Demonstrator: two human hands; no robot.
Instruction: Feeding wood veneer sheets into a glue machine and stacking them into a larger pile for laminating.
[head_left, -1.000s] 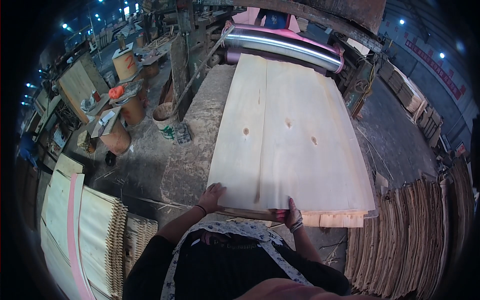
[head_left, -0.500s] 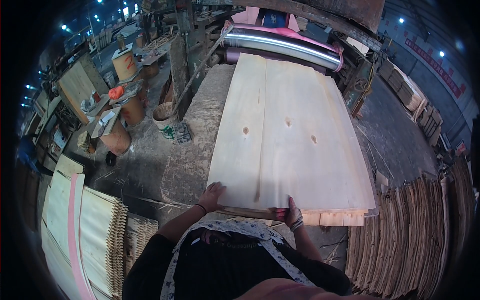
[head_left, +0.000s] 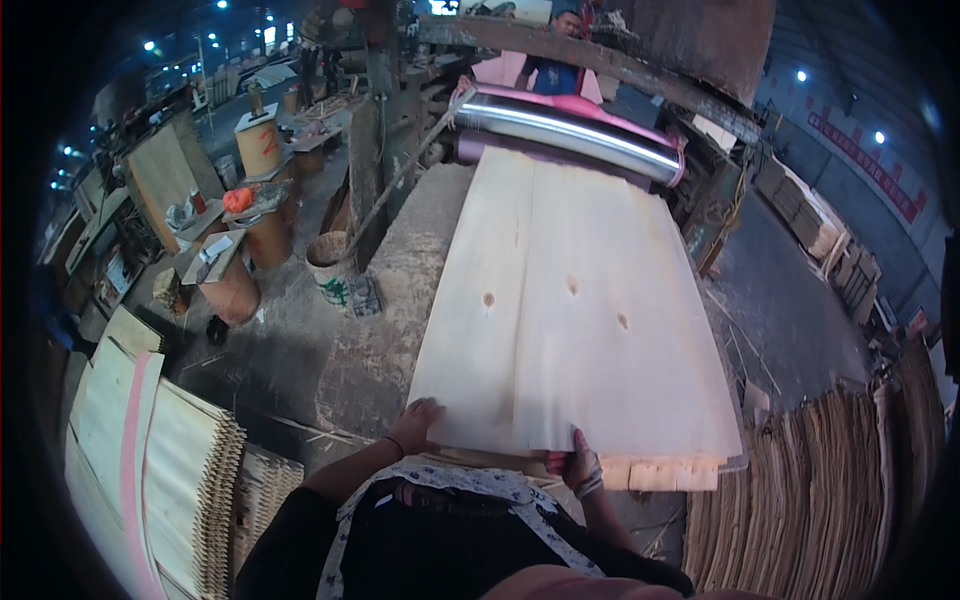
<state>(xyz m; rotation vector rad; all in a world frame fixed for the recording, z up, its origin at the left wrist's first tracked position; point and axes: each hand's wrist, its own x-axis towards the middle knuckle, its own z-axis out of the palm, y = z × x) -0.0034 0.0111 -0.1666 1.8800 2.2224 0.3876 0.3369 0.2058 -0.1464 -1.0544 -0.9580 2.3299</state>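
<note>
Head view: Note that the framing has tilted over the last half second. The wood sheet and the metal roller sit lower in view, and the head of a co-worker now shows above the wooden beam.

Read all directions from the centre of the sheet. The roller lies at 12 o'clock, just beyond the far edge; contact between them cannot be confirmed. Your left hand is at 8 o'clock, its fingers laid over the near corner; you cannot tell whether they also grip underneath. Your right hand is at 6 o'clock, thumb above and fingers below, grasping the near edge.

Both hands keep their places on the sheet, and its gap to the roller looks unchanged. Treat the shift as head movement: the sheet appears held in position, not advanced.

A pale stack stands at 8 o'clock, farther out than your left hand; a brown stack stands at 4 o'clock.
</note>
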